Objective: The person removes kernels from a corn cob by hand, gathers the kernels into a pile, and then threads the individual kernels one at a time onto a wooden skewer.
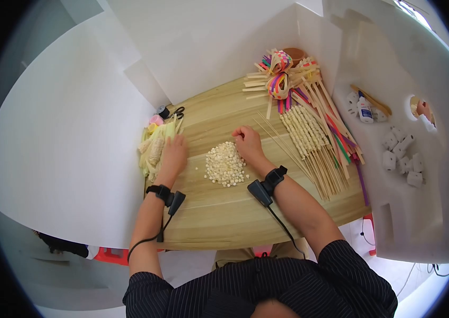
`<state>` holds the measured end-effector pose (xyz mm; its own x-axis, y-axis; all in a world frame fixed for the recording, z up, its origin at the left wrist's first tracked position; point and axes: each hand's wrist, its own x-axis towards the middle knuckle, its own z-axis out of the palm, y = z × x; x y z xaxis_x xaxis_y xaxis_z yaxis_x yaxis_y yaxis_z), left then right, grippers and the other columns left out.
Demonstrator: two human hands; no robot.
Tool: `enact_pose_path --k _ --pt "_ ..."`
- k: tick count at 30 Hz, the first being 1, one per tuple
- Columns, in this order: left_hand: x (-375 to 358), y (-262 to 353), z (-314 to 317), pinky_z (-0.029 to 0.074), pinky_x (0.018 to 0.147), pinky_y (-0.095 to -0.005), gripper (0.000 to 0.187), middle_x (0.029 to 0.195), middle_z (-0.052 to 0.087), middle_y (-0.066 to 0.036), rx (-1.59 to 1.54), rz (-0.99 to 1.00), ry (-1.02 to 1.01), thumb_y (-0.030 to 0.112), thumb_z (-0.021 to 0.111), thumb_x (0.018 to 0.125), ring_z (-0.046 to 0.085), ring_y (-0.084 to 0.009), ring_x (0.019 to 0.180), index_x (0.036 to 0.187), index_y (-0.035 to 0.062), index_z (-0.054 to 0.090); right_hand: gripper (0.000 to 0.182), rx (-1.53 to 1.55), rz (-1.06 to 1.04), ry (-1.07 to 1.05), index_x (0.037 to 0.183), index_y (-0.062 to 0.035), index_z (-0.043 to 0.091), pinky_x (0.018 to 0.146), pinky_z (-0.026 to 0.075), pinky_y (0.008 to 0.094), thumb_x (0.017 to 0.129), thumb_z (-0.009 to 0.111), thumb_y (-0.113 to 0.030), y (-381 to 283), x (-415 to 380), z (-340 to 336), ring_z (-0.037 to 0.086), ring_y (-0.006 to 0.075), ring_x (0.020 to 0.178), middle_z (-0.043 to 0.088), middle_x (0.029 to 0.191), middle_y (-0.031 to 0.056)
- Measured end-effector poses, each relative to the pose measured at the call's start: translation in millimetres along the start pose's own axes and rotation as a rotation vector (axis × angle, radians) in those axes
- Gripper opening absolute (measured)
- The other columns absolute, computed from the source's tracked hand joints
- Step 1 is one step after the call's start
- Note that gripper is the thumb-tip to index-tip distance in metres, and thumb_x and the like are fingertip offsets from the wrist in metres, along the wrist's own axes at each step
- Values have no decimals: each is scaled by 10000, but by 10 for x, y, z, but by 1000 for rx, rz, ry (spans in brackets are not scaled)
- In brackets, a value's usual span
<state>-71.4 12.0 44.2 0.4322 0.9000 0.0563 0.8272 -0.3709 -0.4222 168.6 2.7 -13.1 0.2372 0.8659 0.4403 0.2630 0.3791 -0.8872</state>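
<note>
My left hand (pixel 175 153) rests at the edge of a heap of pale green corn husks (pixel 170 129), its fingers stretched forward against them. Bare whitish corn cobs (pixel 155 150) lie just left of that hand. A pile of loose cream-coloured corn kernels (pixel 224 165) sits on the wooden table between my hands. At the pile's upper right, my right hand (pixel 249 143) has its fingers curled together; whatever they may hold is too small to see. Right of it lie several thin bamboo skewers (pixel 286 150) and a row of skewers threaded with kernels (pixel 305 127).
Woven colourful balls (pixel 278 86), flat wooden and coloured strips (pixel 336 124) and a brown pot (pixel 294 55) stand at the back right. Black scissors (pixel 178 113) lie behind the husks. A white bottle (pixel 365 110) and white blocks (pixel 403 153) sit on the right ledge.
</note>
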Motion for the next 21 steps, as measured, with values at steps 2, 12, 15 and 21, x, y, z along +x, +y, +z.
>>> enact_pose_path --k 2,12,15,21 --pt "-23 50 -10 242 1039 -443 476 1238 464 -152 -54 116 137 52 465 763 347 -287 1239 1233 -8 419 93 -4 31 -15 787 8 593 604 449 301 731 521 -8 -25 15 -6 564 207 659 582 749 124" --pt "-130 54 -88 216 1051 -449 404 1300 445 -98 63 -38 -122 80 432 826 358 -237 1248 1227 32 444 88 23 69 -16 738 -5 593 656 458 370 717 511 -28 -38 -14 -15 574 304 714 592 756 160" --pt "-403 47 40 216 1047 -464 386 1259 476 -90 29 72 110 84 433 826 370 -238 1234 1208 30 463 91 13 52 -19 742 -4 593 658 460 367 717 507 -21 -32 -12 -10 576 301 718 594 760 160" --pt "-575 -66 39 206 1048 -463 388 1272 459 -102 -33 58 77 92 439 824 374 -256 1223 1203 9 453 90 28 77 -41 745 -5 595 664 463 359 714 513 -23 -35 -6 -18 578 297 723 596 769 159"
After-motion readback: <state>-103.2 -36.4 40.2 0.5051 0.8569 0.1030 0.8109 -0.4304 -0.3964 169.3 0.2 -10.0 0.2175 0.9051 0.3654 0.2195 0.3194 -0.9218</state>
